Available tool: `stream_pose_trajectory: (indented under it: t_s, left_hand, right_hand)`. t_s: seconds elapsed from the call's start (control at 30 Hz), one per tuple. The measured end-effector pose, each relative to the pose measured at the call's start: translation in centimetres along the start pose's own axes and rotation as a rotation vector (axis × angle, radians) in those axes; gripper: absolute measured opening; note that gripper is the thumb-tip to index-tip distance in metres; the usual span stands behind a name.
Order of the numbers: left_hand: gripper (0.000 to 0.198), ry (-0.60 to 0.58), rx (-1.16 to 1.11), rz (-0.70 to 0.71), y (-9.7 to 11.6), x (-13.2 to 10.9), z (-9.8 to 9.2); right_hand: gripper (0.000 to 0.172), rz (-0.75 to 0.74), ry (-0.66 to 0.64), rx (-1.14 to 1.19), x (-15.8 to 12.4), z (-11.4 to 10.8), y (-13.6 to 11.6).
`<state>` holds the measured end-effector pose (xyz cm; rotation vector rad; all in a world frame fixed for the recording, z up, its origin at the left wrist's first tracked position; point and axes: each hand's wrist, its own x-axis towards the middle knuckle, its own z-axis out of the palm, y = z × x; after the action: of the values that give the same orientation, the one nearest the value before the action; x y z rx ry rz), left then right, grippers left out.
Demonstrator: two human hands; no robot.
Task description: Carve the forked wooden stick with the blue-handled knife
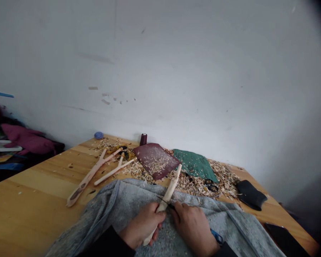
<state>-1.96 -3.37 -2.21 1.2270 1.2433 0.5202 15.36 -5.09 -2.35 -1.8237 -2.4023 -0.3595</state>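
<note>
My left hand (147,222) is closed around the lower part of a pale, peeled wooden stick (172,186), which points up and away from me. A thin dark blade of a carving knife (163,200) lies across the stick just above my left fingers. Its handle is mostly hidden inside my right hand (192,224), which is closed around it. Both hands are over a grey cloth (133,194) spread along the near side of the table.
The wooden table (37,192) carries two forked sticks (92,173), heaps of wood shavings (224,178), a maroon sheet (156,160), a green sheet (195,164), a thread spool (143,139), a dark curved object (250,194) and a phone-like black slab (285,239). Behind stands a white wall (176,78).
</note>
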Motion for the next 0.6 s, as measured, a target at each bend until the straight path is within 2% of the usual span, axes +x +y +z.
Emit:
stream_pose_trajectory:
  t_s: [0.2,0.33,0.43,0.5,0.6]
  left_hand:
    - [0.012,-0.016,-0.002,-0.020,-0.1,0.1,-0.1]
    - [0.008,0.010,-0.015,-0.029,0.1,0.0,0.1]
    - [0.007,0.021,-0.024,-0.043,0.5,-0.3,0.1]
    - [0.008,0.013,-0.039,-0.047,0.6,-0.4,0.0]
    - [0.011,0.001,-0.050,-0.049,0.5,-0.3,0.0]
  right_hand:
    - [0.025,0.179,0.021,-0.050,0.7,-0.2,1.7]
    - [0.020,0.068,-0.052,-0.015,0.3,0.0,0.6]
    - [0.017,-0.009,-0.047,0.009,0.0,-0.1,-0.4]
    - [0.018,0.005,-0.038,0.015,0.1,-0.3,-0.3]
    - [0.022,0.118,-0.032,-0.009,0.6,-0.6,0.6]
